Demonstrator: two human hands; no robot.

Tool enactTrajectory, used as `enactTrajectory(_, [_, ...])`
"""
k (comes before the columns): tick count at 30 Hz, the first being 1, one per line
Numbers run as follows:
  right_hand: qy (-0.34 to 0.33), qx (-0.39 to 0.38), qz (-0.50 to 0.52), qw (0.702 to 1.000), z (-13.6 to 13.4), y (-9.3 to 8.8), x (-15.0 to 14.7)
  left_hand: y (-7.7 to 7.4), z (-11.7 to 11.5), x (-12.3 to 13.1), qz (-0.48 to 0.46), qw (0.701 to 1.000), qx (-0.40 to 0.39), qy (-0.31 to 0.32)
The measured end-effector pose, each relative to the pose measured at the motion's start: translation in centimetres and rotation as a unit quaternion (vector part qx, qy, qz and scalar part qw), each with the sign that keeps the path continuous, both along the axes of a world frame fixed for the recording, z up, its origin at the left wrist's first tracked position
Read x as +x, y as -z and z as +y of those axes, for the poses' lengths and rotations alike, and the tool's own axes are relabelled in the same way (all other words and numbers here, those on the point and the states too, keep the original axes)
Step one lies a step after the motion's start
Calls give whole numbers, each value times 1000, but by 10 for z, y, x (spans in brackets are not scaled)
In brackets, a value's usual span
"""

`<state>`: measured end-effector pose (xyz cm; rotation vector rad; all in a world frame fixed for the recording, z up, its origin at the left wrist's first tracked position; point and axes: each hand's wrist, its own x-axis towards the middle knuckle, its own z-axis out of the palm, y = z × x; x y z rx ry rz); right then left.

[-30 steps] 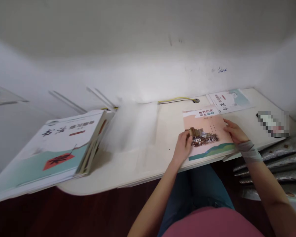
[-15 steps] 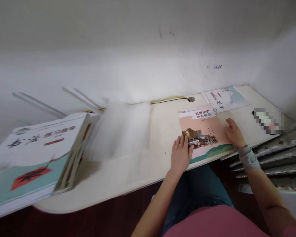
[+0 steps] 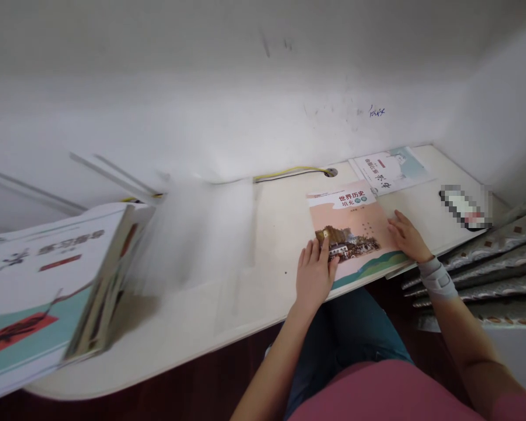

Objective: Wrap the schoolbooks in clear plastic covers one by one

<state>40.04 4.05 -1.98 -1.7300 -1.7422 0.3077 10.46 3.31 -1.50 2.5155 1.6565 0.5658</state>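
Note:
A pink-covered book with a picture of buildings and green hills lies flat near the front edge of the white desk. My left hand rests on its lower left part, fingers stretched over the cover. At the book's right edge is my right hand, fingers spread, with a grey band on the wrist. Behind the book, by the wall, lies a white and teal booklet.
On the left stands a stack of books, a white and teal one on top. A blurred translucent patch covers part of the desk. A yellow cable runs into a hole. A phone lies right; folded patterned curtain hangs beside.
The view has turned slightly right, so the desk and stack sit further left. My right hand has come a little closer to the book's right edge; my left hand stays on the cover.

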Motion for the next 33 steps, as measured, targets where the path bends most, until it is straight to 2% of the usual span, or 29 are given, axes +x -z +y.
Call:
enactTrajectory(4, [-14, 9, 36, 999, -3, -7, 0, 1, -4, 6, 13, 1000, 10, -13])
enactTrajectory(7, [-55, 2, 97, 994, -8, -24, -1, 2, -8, 17, 20, 999, 8, -26])
enactTrajectory(11, [-207, -31, 146, 967, -10, -55, -25, -2, -9, 24, 2, 1000, -18, -11])
enactTrajectory(13, [-283, -26, 111, 952, -7, -65, -50, -8, -6, 17, -9, 999, -38, 20])
enactTrajectory(15, [-314, -2, 28, 949, -2, -69, -81, -16, -2, 0, -5, 998, -45, 33])
enactTrajectory(17, [-315, 18, -75, 946, 2, -69, -112, -23, 1, -25, 17, 999, -37, -2])
enactTrajectory(19, [-307, 27, -164, 937, 3, -67, -138, -27, 4, -52, 44, 996, -32, -66])
enactTrajectory(21, [-304, 30, -226, 925, 3, -64, -158, -27, 5, -77, 60, 991, -43, -115])
enactTrajectory(23, [-299, 36, -262, 917, 2, -62, -172, -25, 5, -94, 64, 987, -55, -133])
enactTrajectory(26, [-292, 42, -289, 910, 1, -58, -187, -21, 4, -103, 55, 988, -49, -134])
enactTrajectory(33, [-280, 28, -308, 909, 1, -47, -212, -21, 3, -96, 48, 984, -39, -168])
